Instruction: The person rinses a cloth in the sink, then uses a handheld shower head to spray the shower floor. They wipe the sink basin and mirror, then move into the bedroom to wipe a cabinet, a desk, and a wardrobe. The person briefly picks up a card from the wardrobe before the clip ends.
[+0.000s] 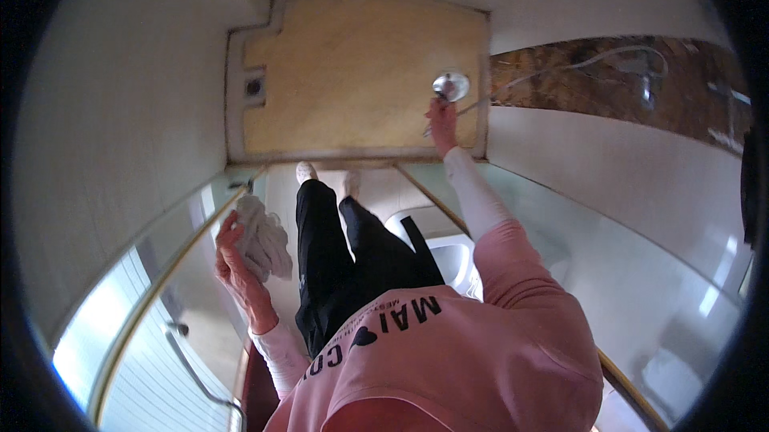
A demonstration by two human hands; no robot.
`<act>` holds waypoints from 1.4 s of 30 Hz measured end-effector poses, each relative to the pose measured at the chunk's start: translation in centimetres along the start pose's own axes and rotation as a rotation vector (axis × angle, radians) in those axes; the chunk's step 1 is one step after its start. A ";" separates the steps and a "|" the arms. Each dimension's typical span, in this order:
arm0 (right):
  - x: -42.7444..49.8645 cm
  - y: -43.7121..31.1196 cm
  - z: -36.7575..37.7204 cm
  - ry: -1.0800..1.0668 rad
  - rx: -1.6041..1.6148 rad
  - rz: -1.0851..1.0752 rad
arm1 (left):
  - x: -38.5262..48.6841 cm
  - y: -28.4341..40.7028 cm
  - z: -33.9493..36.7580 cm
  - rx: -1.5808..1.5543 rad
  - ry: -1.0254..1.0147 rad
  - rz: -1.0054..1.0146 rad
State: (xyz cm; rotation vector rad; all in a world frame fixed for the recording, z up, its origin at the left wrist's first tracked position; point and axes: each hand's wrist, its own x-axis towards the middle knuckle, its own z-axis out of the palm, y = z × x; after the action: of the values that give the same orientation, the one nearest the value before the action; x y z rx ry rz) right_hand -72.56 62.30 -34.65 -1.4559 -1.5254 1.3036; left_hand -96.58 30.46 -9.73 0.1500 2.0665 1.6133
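Note:
My right hand grips a chrome hand shower by its handle, out over the right side of the tan shower floor. From it a thin shower hose runs up to the brown marbled wall strip on the right. A crumpled pale grey cloth hangs in my left hand, beside the glass door on the left. Whether water flows from the hand shower cannot be made out.
A floor drain is set at the floor's left edge. Gold-framed glass door panels stand at both sides, the left with a curved metal handle. A shower fitting sits on the brown wall strip. Behind my legs is a white toilet.

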 end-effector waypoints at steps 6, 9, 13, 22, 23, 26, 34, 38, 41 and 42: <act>-0.5 -7.7 3.2 0.082 0.410 0.052 | 6.0 0.5 6.5 0.085 -0.475 0.025; 0.5 -11.0 2.9 0.301 0.407 -0.027 | 9.0 2.2 11.3 0.103 -0.802 0.056; 4.0 -13.9 -0.7 0.691 0.539 -0.072 | 11.4 5.6 21.4 0.363 -1.096 0.616; 4.5 -13.9 -4.6 1.360 0.576 0.092 | 21.8 11.5 30.4 0.603 -1.511 0.661; 4.0 -13.8 -4.8 1.401 0.547 0.127 | 22.5 11.9 31.3 0.614 -1.542 0.602; 2.0 -13.4 -5.3 1.492 0.481 0.154 | 22.6 12.3 35.7 0.602 -1.666 0.541; 0.5 -9.0 -7.1 1.430 0.095 0.359 | 17.4 12.1 52.2 0.593 -1.983 0.688; -2.1 -10.3 -7.0 1.290 -0.067 0.307 | 12.2 15.0 56.5 0.520 -2.117 0.785; -4.7 -13.1 -6.0 1.235 -0.248 0.405 | 10.2 17.5 57.1 0.453 -2.130 0.766; -6.1 -14.0 -4.9 1.203 -0.237 0.455 | 10.2 18.0 56.3 0.436 -2.146 0.775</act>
State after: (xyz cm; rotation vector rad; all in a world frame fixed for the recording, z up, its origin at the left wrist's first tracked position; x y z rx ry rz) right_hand -71.50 59.04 -19.01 -2.2033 -0.5451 0.2232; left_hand -83.79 88.87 -5.52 1.8951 0.4064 0.3224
